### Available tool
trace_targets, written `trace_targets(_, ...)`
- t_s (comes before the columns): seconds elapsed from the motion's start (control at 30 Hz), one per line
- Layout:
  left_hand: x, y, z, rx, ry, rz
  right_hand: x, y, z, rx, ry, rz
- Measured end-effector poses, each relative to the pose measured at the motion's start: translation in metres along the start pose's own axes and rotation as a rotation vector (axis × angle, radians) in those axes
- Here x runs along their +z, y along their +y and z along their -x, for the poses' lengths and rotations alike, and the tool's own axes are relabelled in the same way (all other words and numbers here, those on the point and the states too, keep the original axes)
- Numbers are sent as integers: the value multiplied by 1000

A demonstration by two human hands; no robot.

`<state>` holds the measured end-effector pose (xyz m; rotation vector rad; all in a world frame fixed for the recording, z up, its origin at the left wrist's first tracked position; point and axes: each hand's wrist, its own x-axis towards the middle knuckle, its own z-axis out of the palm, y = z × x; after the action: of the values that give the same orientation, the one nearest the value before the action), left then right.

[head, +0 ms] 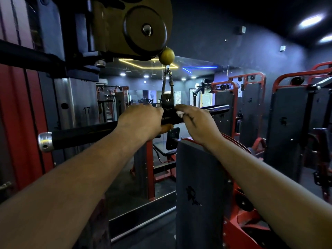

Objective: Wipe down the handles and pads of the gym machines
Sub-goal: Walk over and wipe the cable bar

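Note:
A black cable bar handle [80, 133] with a silver end cap hangs crosswise from a carabiner [167, 83] under a pulley wheel. My left hand [142, 121] grips the bar just left of its centre bracket. My right hand [195, 123] holds a small white cloth [180, 113] against the bar just right of the bracket. The bar's right end [220, 108] sticks out past my right hand.
The pulley housing [136, 26] and a yellow stopper ball [166, 55] hang close overhead. A grey shrouded weight stack [201, 186] stands right under my right forearm. Red-framed machines [287, 114] fill the right side, a numbered weight column [84, 105] the left.

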<state>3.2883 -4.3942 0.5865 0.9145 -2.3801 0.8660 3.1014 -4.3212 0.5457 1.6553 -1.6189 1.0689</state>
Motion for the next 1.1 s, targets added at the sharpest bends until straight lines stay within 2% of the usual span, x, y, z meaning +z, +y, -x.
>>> trace_targets(0.13, 1, 0, 0, 3, 10, 16, -9, 27, -4, -102, 65, 250)
trace_targets(0.27, -2, -3, 1, 17, -11, -22, -29, 97, -8, 166, 108, 430)
trace_targets(0.33, -4, -3, 2, 31, -16, -55, -31, 116, -6, 291, 138, 415)
trace_targets(0.4, -5, -2, 2, 38, -8, -75, -24, 106, -6, 332, 174, 342)
trace_targets(0.53, 0, -3, 1, 22, -13, -26, 2, 35, -1, 243, 167, 77)
trace_targets(0.63, 1, -2, 1, 13, 8, 6, 16, 0, 11, 51, 124, -17)
trace_targets(0.7, 0, -1, 2, 12, 10, 15, 17, 7, 16, -60, 130, 75)
trace_targets(0.77, -2, -2, 4, 5, -3, 18, 9, 32, 15, -93, 141, 266)
trace_targets(0.87, -5, -4, 6, 3, -23, 9, -14, 91, 8, 99, 155, 456)
trace_targets(0.97, -7, -4, 6, 8, -44, -25, -38, 133, 8, 284, 144, 447)
trace_targets(1.1, -7, -3, 3, 21, -62, -25, -28, 115, 6, 362, 198, 346)
